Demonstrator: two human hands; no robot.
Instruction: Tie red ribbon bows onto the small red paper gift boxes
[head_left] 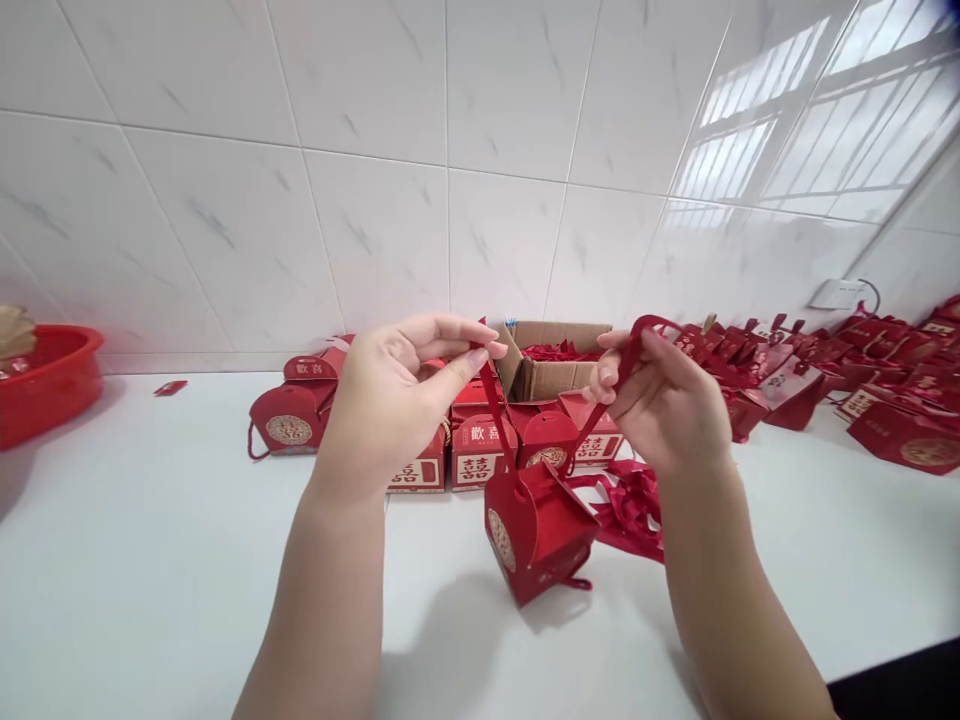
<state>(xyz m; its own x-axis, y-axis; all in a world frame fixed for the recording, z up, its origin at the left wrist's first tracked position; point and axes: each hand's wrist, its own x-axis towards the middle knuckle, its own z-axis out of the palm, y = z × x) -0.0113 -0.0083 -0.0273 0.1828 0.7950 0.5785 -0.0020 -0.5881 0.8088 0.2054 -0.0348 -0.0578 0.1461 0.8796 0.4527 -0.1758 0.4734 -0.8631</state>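
A small red gift box (551,520) with a gold round emblem hangs tilted just over the white table, or barely touches it; I cannot tell which. Dark red ribbon (496,415) runs up from both sides of its top. My left hand (416,385) pinches one ribbon end between thumb and forefinger. On the other side, my right hand (664,395) grips the other length, which loops over its fingers. A loose heap of the same ribbon (630,510) lies on the table behind the box, partly hidden by my right forearm.
Behind stand several red boxes (480,465) and an open cardboard carton (559,380) with red ribbon inside. Many more red boxes (787,385) crowd the right. At far left is a red plastic basin (52,400), with a small red packet (171,388) near it. A tiled wall backs the table.
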